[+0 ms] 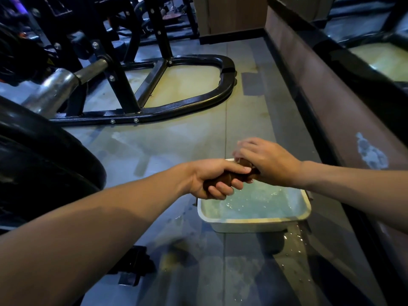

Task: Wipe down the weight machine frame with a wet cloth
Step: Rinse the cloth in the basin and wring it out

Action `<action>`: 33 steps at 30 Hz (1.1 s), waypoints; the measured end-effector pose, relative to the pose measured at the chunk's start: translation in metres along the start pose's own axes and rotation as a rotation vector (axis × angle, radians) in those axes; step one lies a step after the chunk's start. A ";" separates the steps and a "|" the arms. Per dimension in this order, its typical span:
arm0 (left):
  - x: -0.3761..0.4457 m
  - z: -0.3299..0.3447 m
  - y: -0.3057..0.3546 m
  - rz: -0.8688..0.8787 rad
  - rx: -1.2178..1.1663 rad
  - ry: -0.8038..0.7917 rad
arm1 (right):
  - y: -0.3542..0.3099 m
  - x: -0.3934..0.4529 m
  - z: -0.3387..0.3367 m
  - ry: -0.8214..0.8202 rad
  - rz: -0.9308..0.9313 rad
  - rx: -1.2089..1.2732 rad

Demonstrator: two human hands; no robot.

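Both arms reached out over the tub [254, 220] of water. The left hand [213, 180] and right hand [268, 164] each squeezed one end of the brown cloth [227, 177].

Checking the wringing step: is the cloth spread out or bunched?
Bunched: the brown cloth is a tight roll gripped by both hands.

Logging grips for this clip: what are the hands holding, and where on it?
Both hold one twisted brown cloth above the water basin: left hand grips its near end, right hand the far end.
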State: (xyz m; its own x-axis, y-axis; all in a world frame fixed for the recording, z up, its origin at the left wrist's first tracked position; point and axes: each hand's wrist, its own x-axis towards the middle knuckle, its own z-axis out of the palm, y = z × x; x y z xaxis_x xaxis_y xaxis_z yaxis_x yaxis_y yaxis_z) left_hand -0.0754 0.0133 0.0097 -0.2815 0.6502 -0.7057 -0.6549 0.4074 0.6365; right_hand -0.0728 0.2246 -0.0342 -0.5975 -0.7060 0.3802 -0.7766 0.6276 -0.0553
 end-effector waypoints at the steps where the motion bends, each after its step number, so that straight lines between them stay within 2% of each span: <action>1: -0.001 0.002 -0.001 0.014 0.045 0.018 | -0.002 0.003 -0.001 -0.004 0.010 0.047; 4: 0.003 0.007 -0.003 0.074 0.337 0.205 | -0.010 0.010 -0.005 -0.181 0.195 0.080; 7: 0.019 0.009 -0.008 0.180 0.823 0.552 | -0.020 0.017 -0.009 -0.396 0.489 0.037; 9: 0.028 0.007 -0.010 0.252 1.078 0.723 | -0.023 0.022 -0.011 -0.453 0.612 0.065; 11: 0.028 0.006 -0.008 0.283 1.244 0.804 | -0.023 0.025 -0.012 -0.467 0.674 0.148; 17: 0.013 -0.002 -0.012 0.259 1.597 0.740 | -0.041 0.022 -0.002 -0.523 0.757 0.345; 21: 0.003 -0.012 -0.005 0.329 1.781 0.756 | -0.046 0.028 0.000 -0.468 0.841 0.511; 26: -0.004 -0.018 0.009 0.421 1.916 0.757 | -0.049 0.034 -0.016 -0.427 0.961 0.867; 30: -0.009 -0.022 0.007 0.360 2.043 0.674 | -0.076 0.029 0.004 -0.390 1.168 1.302; 33: -0.007 -0.023 -0.001 0.334 2.074 0.641 | -0.081 0.026 0.012 -0.434 1.216 1.401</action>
State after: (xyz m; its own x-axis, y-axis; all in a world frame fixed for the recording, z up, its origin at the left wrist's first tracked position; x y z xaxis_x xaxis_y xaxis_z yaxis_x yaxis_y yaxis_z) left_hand -0.0891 -0.0064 0.0071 -0.6059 0.7613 -0.2309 0.7932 0.5561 -0.2481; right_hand -0.0273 0.1516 -0.0309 -0.6961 -0.3117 -0.6467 0.5943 0.2551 -0.7627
